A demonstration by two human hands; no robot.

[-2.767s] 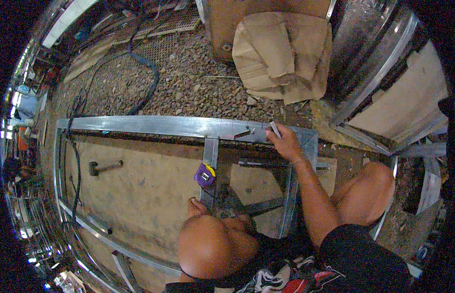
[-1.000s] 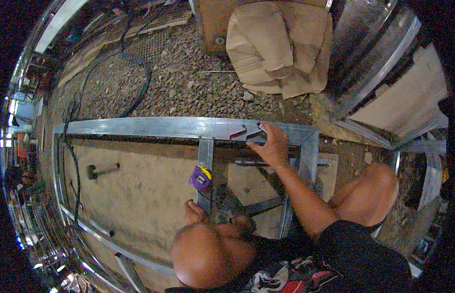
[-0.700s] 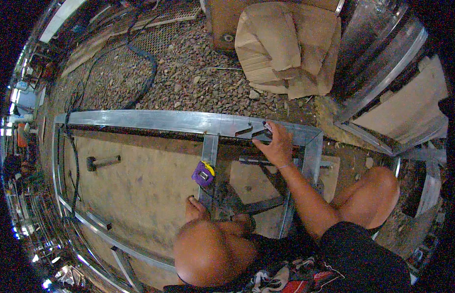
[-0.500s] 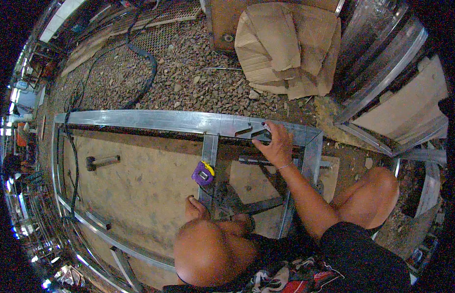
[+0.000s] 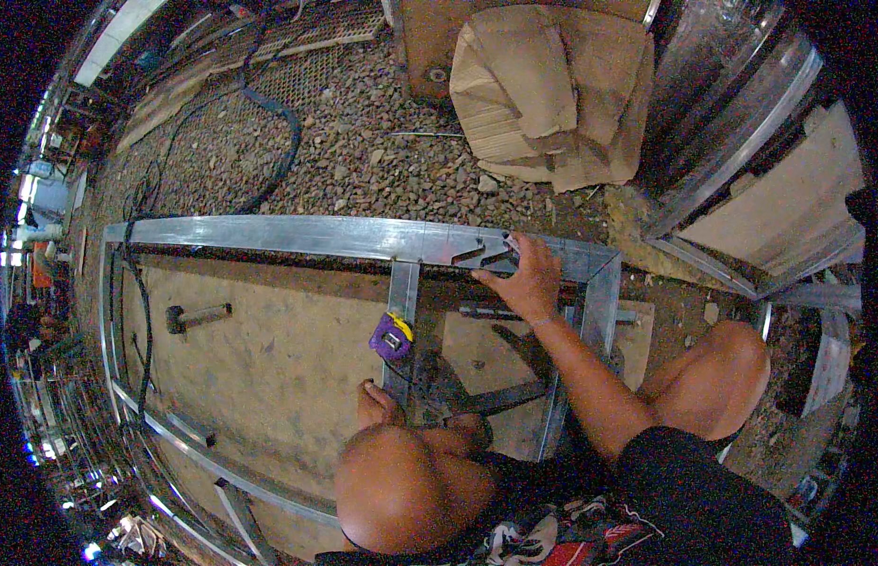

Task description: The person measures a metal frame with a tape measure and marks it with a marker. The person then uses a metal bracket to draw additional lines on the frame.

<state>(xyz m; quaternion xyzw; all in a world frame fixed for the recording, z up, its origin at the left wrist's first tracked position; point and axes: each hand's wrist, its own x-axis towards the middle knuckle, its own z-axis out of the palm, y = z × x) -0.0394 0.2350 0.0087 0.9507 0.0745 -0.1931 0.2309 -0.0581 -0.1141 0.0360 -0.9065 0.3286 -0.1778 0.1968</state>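
Note:
My right hand [image 5: 531,281] rests at the right part of a long, shiny metal beam [image 5: 316,231]. Its thumb and fingers are apart, the fingertips on the top face and the thumb over the near edge. Two dark slanted notch-like marks [image 5: 469,253] lie on the beam beside these fingers. A purple and yellow tape measure [image 5: 392,336] sits on the crossbar [image 5: 404,283] that meets the beam. Behind my left knee, a bit of skin shows at the crossbar; whether it is my left hand or a foot, I cannot tell.
A hammer-like tool [image 5: 198,316] lies on the brown board [image 5: 260,368] inside the frame. A dark cable [image 5: 137,311] crosses the frame's left end. Beyond the beam are gravel [image 5: 354,151] and a cardboard sheet [image 5: 552,94]. More metal framing [image 5: 731,170] stands at the right.
My right thumb has slid left along the beam's near edge, widening its spread from the fingers. The tape measure and frame have stayed put.

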